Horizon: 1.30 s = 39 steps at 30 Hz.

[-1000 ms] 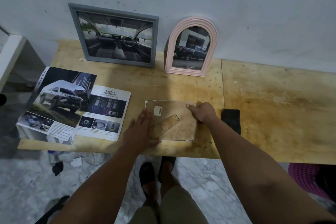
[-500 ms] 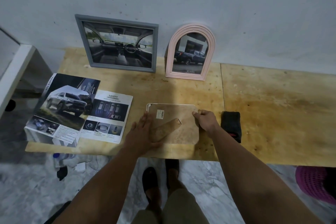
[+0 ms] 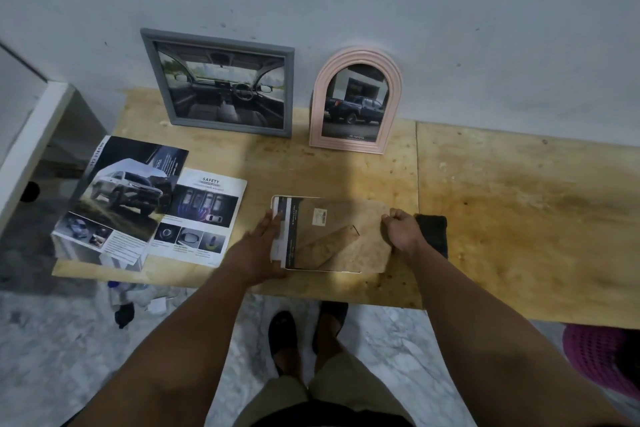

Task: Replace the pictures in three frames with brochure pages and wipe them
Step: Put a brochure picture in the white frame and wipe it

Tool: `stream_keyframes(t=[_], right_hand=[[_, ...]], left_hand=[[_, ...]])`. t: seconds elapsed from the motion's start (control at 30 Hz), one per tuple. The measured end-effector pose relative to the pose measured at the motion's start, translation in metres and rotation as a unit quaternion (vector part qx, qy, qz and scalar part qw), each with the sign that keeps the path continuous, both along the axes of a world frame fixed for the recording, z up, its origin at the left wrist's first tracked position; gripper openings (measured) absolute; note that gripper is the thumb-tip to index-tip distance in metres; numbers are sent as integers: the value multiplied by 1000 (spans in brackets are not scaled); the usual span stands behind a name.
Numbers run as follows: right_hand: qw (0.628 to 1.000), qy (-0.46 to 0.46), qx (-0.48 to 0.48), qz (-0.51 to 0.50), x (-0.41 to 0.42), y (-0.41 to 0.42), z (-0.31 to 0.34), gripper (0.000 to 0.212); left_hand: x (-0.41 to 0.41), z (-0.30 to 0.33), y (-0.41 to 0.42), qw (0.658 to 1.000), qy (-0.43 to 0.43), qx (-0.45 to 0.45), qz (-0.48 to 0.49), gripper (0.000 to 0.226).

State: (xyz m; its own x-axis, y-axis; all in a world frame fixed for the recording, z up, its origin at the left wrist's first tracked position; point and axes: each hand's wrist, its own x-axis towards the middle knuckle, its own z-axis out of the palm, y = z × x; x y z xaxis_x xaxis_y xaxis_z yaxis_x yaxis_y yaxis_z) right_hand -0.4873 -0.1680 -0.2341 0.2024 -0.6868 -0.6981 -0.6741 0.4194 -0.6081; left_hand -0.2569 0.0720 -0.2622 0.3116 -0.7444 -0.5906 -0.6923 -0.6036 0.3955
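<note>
A white-edged frame (image 3: 277, 199) lies face down near the table's front edge. Its brown backing board (image 3: 349, 236), with a fold-out stand, is shifted right, baring a strip of printed paper (image 3: 282, 239) at the left. My right hand (image 3: 401, 230) pinches the board's right edge. My left hand (image 3: 263, 246) lies flat with fingers spread on the frame's left side. A grey frame (image 3: 221, 80) with a car-interior picture and a pink arched frame (image 3: 356, 100) with a pickup picture lean on the wall. Brochure pages (image 3: 145, 204) lie at the left.
A black cloth (image 3: 433, 229) lies just right of my right hand. The plywood table (image 3: 519, 218) extends right. A pink basket (image 3: 606, 357) stands at the lower right. Small litter (image 3: 135, 298) lies on the marble floor below the table's left end, and my feet are under the edge.
The backing board has slid to the right under my right hand, uncovering printed paper at the frame's left side. My left hand stayed on the frame's left edge.
</note>
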Motion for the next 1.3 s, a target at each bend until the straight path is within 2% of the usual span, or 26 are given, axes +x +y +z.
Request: stream_keyframes(t=[0.1,0.23,0.33,0.43,0.53,0.7,0.97,1.13,1.2,1.3], right_hand=[[999,-31,1,-17,-11,-11,6,20],[997,-44,-23,-57,-23,-39,23,19],[993,-42,-48,-95,-33,-73,35,18],[990,-25,-85,-109,-47,-111,39,16],[988,2,-103,-117,-64,-145,39,16],[982,41,-126,-132,-90,-189,35,33],[975,31,-113,-189,-112,-224,29,42],[964,131,-215,-83,-91,-188,31,45],[959,90,-266,-40,-66,-156,33,36],[958,48,-269,81,-27,-105,33,29]], left_hand=[[-1,11,-4,999,-7,-34,32,126],[-5,27,-20,989,-58,-96,98,74],[-6,38,-40,983,-74,-88,142,49],[-4,44,-58,984,-84,-61,144,35],[-4,44,-68,982,-98,-42,153,35],[-6,40,-70,981,-108,-41,156,41],[-10,44,-66,983,-96,-27,156,48],[-15,44,-63,981,-102,-25,165,48],[-17,43,-62,980,-104,-26,167,50],[-18,40,-59,980,-104,-22,169,51]])
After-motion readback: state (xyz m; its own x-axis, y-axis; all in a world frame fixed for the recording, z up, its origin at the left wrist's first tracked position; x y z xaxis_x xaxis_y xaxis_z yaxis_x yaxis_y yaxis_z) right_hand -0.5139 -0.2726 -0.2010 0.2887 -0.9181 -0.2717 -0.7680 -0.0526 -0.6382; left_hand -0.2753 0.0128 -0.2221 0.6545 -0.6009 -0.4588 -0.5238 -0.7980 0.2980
